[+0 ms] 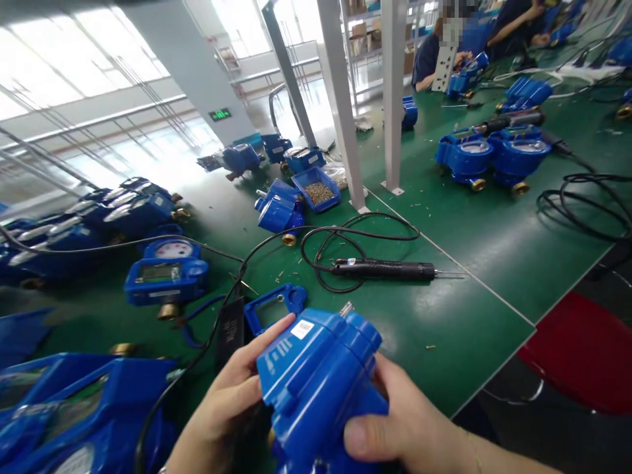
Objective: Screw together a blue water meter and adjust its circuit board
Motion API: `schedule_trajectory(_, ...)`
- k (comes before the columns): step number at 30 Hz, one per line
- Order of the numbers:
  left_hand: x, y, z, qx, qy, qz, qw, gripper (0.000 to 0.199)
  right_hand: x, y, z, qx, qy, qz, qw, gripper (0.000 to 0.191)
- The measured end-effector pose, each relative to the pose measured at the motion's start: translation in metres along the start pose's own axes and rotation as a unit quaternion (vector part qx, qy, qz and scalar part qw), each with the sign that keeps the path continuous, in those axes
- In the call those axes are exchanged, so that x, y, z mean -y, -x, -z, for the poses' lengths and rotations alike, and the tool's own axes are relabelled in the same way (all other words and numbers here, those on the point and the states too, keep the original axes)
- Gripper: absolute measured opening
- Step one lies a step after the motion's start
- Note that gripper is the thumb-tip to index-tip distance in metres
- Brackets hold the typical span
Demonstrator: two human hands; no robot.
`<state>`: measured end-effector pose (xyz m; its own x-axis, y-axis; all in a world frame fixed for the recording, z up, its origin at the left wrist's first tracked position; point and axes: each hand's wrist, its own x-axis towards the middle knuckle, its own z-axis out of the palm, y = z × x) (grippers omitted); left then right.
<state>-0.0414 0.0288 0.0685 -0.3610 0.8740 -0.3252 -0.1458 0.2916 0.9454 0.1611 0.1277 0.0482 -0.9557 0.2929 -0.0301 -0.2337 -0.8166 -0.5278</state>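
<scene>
A blue water meter (316,382) with a white barcode label is held up between my two hands, tilted, above the front of the green table. My left hand (230,395) grips its left side, with the fingertips partly hidden behind it. Around its right side my right hand (395,421) is closed, thumb on the front of the casing. Just behind the meter lies a blue plastic frame (284,299) beside a black box (230,332). A black electric screwdriver (385,268) rests on the table farther back, its bit pointing right.
Several more water meters stand on the left, one (168,270) with its dial up. A blue tray (316,191) of small brass screws sits near a white post (340,99). Black cable loops across the table (474,316). A red chair (582,355) is at right; people work at the far end.
</scene>
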Motion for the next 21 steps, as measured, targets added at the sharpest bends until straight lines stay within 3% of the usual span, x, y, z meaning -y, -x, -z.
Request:
schedule_trajectory(2,-0.006,0.001,0.001,0.01,0.053,-0.016,0.998,0.065,0.012,-0.001,0.001,-0.07,0.188,0.036,0.979,0.085)
schedule_trajectory(3,-0.006,0.003,0.0,0.016,0.069,-0.035,0.997,0.072,0.018,-0.002,0.0,-0.113,0.324,0.048,0.938,0.09)
schedule_trajectory(4,-0.005,0.005,-0.002,0.022,0.069,-0.061,0.996,0.083,0.024,-0.004,-0.001,-0.147,0.467,0.059,0.87,0.093)
schedule_trajectory(5,-0.002,0.007,-0.005,0.026,0.057,-0.084,0.994,0.096,0.029,-0.007,-0.003,-0.167,0.594,0.069,0.784,0.094)
schedule_trajectory(7,0.007,0.008,-0.011,0.031,0.021,-0.1,0.994,0.117,0.036,-0.013,-0.007,-0.157,0.759,0.081,0.627,0.09)
schedule_trajectory(8,0.013,0.008,-0.012,0.033,0.006,-0.105,0.994,0.122,0.038,-0.015,-0.008,-0.139,0.799,0.086,0.579,0.087)
schedule_trajectory(9,0.018,0.006,-0.013,0.039,-0.003,-0.113,0.993,0.124,0.039,-0.018,-0.009,-0.121,0.822,0.088,0.55,0.086)
schedule_trajectory(11,0.028,0.003,-0.012,0.059,-0.009,-0.135,0.989,0.125,0.039,-0.021,-0.01,-0.1,0.841,0.081,0.525,0.086)
schedule_trajectory(14,0.037,-0.002,-0.009,0.072,-0.019,-0.171,0.982,0.126,0.04,-0.024,-0.008,-0.075,0.854,0.056,0.511,0.095)
schedule_trajectory(18,0.048,-0.005,-0.01,0.06,-0.028,-0.204,0.977,0.126,0.041,-0.03,-0.011,-0.029,0.88,0.02,0.474,0.112)
schedule_trajectory(21,0.056,-0.006,-0.008,0.042,-0.046,-0.228,0.972,0.128,0.042,-0.042,-0.016,0.015,0.888,0.033,0.458,0.127)
